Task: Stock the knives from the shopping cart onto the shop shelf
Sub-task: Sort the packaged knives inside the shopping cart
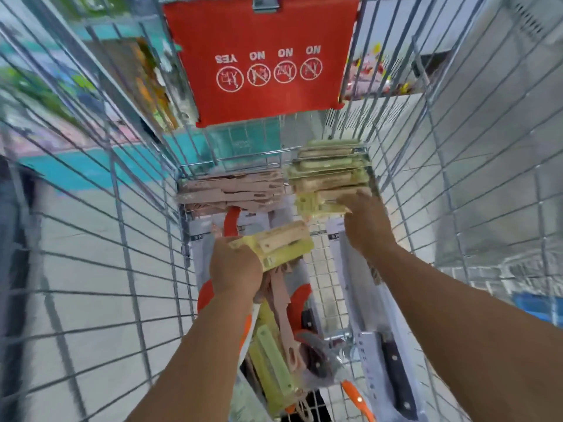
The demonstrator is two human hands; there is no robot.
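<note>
- Right now the knives are down in the shopping cart [146,226], none on a shelf; no shelf for them can be made out through the wire.
- Left hand [236,269]: its grip is curled around a yellow-green packed knife set [274,245], which sticks out to the right of the grip and sits lifted above the loose heap.
- Right hand [364,222]: it lies on the near edge of the green stack [330,175], just beyond the grip. The fingertips are hidden and blurred, so I cannot tell whether this grip is pinching a pack or only resting there.
- Left of that grip lies a pink stack [234,190], side by side with the green one at the far end of the cart.
- Below and behind both grips: a loose mix of pink and green packs, orange-handled tools and a carded dark-handled cleaver [393,370] by the right forearm.
- Above the stacks hangs the red seat flap [262,56].
- Doing this step well, I judge: take one pack or a small, squared bunch by the card edges, lift straight up so nothing snags the wire, keep the left grip's pack level, and keep fingers away from any bare blade edges in the heap.
</note>
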